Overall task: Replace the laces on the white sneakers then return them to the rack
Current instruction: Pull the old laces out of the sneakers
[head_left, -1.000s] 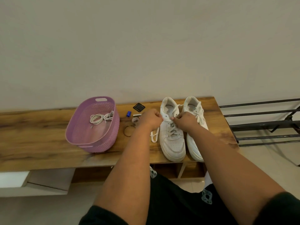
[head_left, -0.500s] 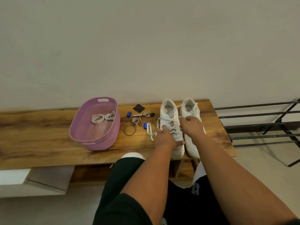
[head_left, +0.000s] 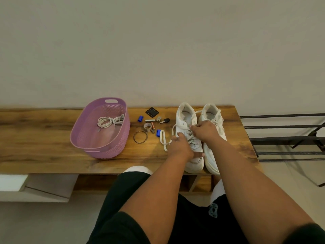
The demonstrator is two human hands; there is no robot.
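Unlacing the left sneaker: both hands, L & R, pinch its old lace; next, pull thru remaining eyelets.

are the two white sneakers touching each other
Touching: the head view shows the left sneaker and the right sneaker pressed side by side, no wood between.

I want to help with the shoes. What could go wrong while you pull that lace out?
The loose lace end lies beside the blue cap and could sweep small bits off the bench. The left sneaker has its toe near the front edge; a hard tug by the right hand might slide it off.
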